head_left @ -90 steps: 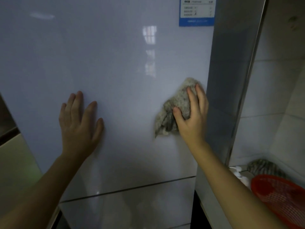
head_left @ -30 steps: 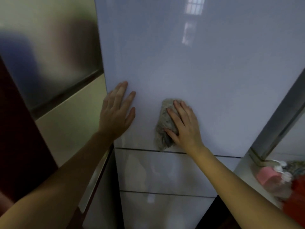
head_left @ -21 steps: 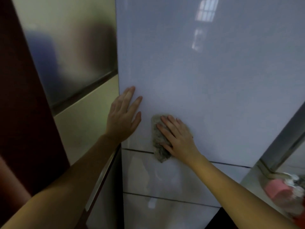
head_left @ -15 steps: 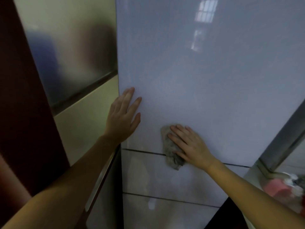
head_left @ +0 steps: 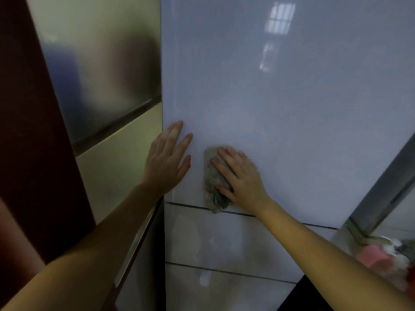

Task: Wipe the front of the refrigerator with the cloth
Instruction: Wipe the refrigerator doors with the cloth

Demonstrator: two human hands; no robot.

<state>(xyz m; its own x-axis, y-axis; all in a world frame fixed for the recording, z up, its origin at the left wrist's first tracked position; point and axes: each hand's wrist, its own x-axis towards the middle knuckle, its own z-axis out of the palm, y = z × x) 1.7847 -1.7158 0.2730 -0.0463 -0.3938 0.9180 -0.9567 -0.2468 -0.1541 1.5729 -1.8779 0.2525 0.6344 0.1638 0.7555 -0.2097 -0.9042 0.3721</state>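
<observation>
Cloth (head_left: 213, 182) sits under my flat right hand (head_left: 241, 178) on the fridge (head_left: 292, 108); my left hand (head_left: 167, 162) lies spread flat beside it.

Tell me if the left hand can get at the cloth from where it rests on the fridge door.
Probably yes. The left hand lies flat on the refrigerator door right beside the cloth, with only bare door between them. The right hand presses the cloth's other side.
</observation>
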